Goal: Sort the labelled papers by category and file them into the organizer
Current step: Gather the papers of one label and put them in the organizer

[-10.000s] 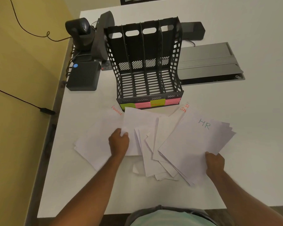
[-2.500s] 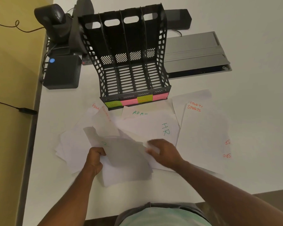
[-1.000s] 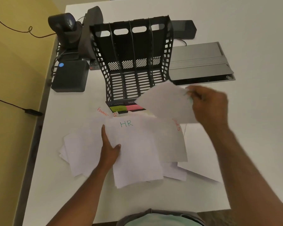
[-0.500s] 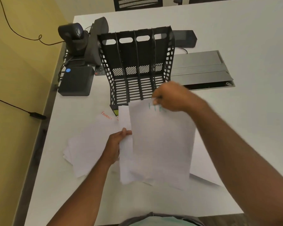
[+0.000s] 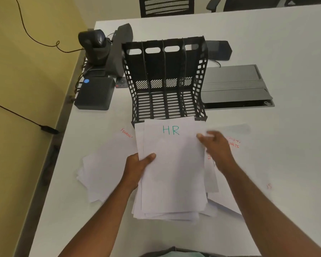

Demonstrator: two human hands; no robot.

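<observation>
Open worktop to the right, clutter to the left and behind the organizer.

The four slots of the black organizer [image 5: 165,78] are open at top and front, but a held stack of HR papers [image 5: 172,169] covers its front lip. A webcam [image 5: 95,45] and black box [image 5: 95,93] crowd its left side; a grey cable hatch [image 5: 233,86] lies flat just right. Loose sheets [image 5: 107,164] cover the near worktop [image 5: 285,52]; its far right is bare.

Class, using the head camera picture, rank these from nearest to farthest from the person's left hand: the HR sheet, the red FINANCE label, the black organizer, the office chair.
1. HR sheet: gripped at its left edge by the left hand.
2. FINANCE label: just beyond the hand, on the left pile.
3. Organizer: farther back, mid-table.
4. Office chair: past the table's far edge.
</observation>
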